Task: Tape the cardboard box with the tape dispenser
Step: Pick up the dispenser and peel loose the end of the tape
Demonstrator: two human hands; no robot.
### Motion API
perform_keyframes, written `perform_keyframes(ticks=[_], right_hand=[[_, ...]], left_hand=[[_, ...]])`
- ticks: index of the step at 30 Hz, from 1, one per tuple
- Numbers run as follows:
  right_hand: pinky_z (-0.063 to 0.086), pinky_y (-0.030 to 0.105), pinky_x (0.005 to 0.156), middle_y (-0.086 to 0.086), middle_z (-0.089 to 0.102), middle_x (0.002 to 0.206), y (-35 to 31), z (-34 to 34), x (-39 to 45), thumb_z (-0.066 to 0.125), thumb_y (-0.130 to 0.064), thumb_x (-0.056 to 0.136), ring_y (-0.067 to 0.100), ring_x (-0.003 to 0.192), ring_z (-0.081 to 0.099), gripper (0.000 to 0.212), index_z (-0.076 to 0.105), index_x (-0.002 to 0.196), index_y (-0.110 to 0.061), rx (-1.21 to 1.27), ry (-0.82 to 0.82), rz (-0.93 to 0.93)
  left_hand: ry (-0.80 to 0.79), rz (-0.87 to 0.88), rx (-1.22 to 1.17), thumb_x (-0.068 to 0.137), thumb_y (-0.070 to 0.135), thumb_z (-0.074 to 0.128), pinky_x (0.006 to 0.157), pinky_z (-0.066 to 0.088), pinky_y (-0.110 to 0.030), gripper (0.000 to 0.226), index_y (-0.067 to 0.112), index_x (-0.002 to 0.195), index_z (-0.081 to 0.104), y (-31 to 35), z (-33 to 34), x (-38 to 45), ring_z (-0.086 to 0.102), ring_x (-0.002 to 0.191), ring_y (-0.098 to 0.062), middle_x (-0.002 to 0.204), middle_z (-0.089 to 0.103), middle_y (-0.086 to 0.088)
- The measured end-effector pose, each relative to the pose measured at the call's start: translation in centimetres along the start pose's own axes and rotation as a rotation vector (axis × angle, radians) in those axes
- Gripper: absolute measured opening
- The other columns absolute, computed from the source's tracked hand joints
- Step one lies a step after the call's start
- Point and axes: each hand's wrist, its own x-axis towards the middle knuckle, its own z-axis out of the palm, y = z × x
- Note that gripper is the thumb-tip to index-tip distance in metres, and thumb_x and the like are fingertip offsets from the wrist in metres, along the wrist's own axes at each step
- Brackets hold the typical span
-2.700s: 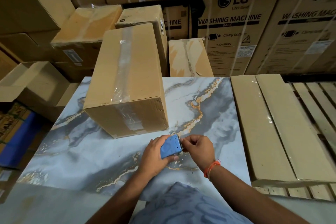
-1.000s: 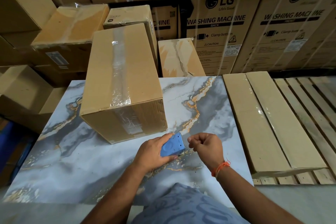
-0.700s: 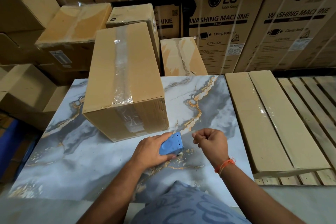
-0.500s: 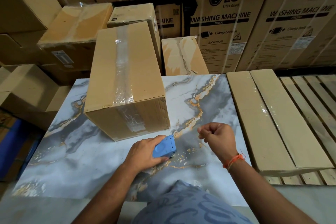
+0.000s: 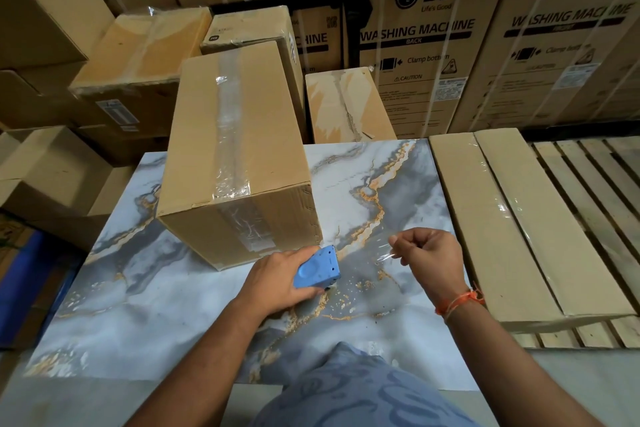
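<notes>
A brown cardboard box [image 5: 263,121] stands on the marble-patterned slab [image 5: 145,288], with a strip of clear tape [image 5: 228,135] along its top seam and down its near face. My left hand [image 5: 280,281] grips the blue tape dispenser [image 5: 318,269] just in front of the box's near right corner. My right hand [image 5: 431,260] is to the right of it, fingers pinched on the end of a clear tape strip [image 5: 388,255] stretched from the dispenser.
Two flat wrapped cartons [image 5: 512,218] lie on a wooden pallet [image 5: 595,184] to the right. Stacked cardboard boxes [image 5: 138,55] crowd the left and back, with large LG washing machine cartons [image 5: 433,45] behind. An open box [image 5: 45,166] sits at left.
My right hand has drawn away to the right, pulling clear tape out of the dispenser. My left hand with the dispenser has shifted slightly left, toward the box.
</notes>
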Motion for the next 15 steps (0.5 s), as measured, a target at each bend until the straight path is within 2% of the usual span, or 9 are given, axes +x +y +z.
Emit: perform_keyframes(ticks=[3,9,13,15], right_hand=[[0.057,0.032,0.063,0.000,0.073,0.055,0.2,-0.4,0.1,0.077,-0.013,0.084,0.011,0.053,0.065,0.017,0.077,0.066,-0.011,0.006,0.009,0.003],[0.058,0.032,0.063,0.008,0.075,0.063,1.0,-1.5,0.0,0.077,-0.012,0.084,0.014,0.057,0.066,0.015,0.077,0.070,-0.008,0.026,0.047,0.021],[0.052,0.026,0.060,0.012,0.075,0.066,1.3,-4.8,1.0,0.076,-0.010,0.085,0.003,0.049,0.062,0.015,0.076,0.071,-0.006,0.058,0.135,0.014],[0.053,0.026,0.060,0.010,0.075,0.066,1.6,-6.0,1.4,0.076,-0.010,0.084,0.007,0.052,0.064,0.015,0.076,0.069,-0.007,0.061,0.102,0.025]], left_hand=[[-0.007,0.014,0.054,0.070,0.069,0.072,0.071,0.046,-0.032,0.070,0.044,0.132,0.054,0.4,-0.2,0.5,0.067,0.090,-0.024,0.102,0.072,0.011],[-0.065,0.022,0.124,0.070,0.066,0.072,0.068,0.040,-0.031,0.064,0.042,0.127,0.055,1.9,-0.3,1.3,0.067,0.091,-0.025,0.098,0.071,0.010],[-0.144,-0.010,0.215,0.069,0.069,0.066,0.078,0.047,-0.035,0.070,0.044,0.133,0.051,0.9,0.0,1.1,0.067,0.099,-0.026,0.110,0.072,0.007],[-0.176,-0.008,0.247,0.071,0.071,0.064,0.081,0.048,-0.036,0.073,0.044,0.136,0.047,0.5,0.0,1.0,0.066,0.102,-0.025,0.118,0.071,0.007]])
